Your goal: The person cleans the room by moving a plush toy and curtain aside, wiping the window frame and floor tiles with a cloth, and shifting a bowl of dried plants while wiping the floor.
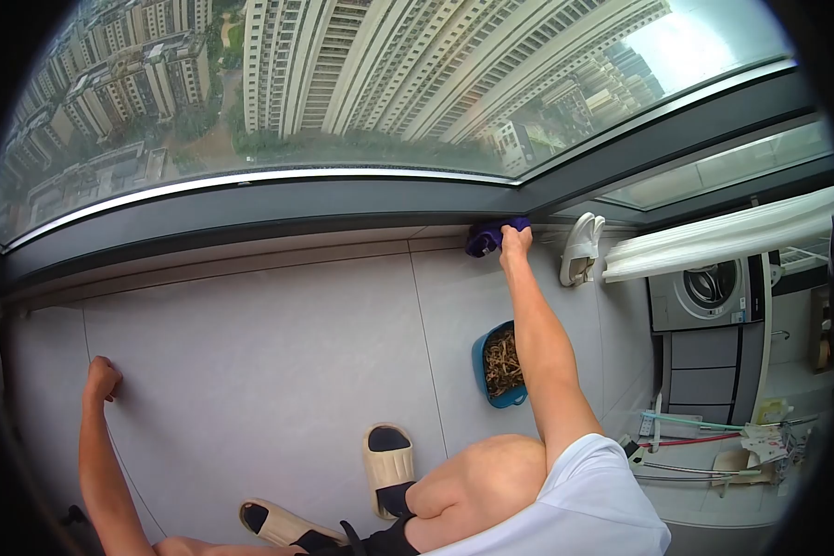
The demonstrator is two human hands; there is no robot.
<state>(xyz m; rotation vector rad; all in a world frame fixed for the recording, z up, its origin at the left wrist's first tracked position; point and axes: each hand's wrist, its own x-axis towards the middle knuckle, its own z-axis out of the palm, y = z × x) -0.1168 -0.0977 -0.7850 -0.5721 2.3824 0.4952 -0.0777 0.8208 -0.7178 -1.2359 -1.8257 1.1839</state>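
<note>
Grey tile floor bears a blue basin of brown strips, partly hidden by the right forearm, whose low swing could tip it. White shoes stand near the purple cloth at the skirting, exposed to any sideways sweep. The right hand grips the cloth, fingers closed; the left hand is curled, apparently empty.

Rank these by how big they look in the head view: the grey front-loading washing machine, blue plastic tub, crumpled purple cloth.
1. Grey front-loading washing machine
2. Blue plastic tub, partly hidden
3. Crumpled purple cloth
</note>
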